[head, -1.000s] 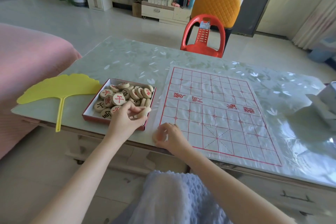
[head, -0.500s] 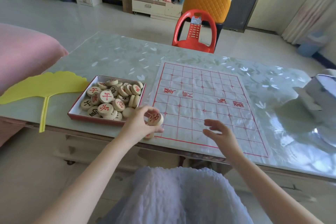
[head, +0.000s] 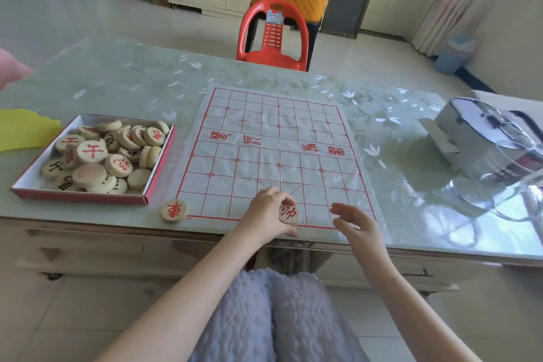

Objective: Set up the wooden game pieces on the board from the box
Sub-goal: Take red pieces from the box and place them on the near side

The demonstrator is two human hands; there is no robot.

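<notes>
A white board sheet with a red grid (head: 273,153) lies flat on the table. To its left, a red-edged box (head: 160,173) holds several round wooden pieces (head: 97,156) with red or black characters. One red-marked piece (head: 174,210) lies on the table at the board's near left corner. My left hand (head: 266,216) grips another red-marked piece (head: 289,214) over the middle of the board's near edge. My right hand (head: 354,225) hovers just right of it, fingers apart, holding nothing.
A yellow fan (head: 20,129) lies left of the box. A grey case (head: 482,129) and a clear glass vessel (head: 505,182) stand at the table's right end. A red plastic chair (head: 274,35) is beyond the far edge. The table's near edge runs just below my hands.
My left hand lifted pieces out of the box, left one at the board's near left corner and carried another right to the near edge's middle. My right hand moved right along that edge.
</notes>
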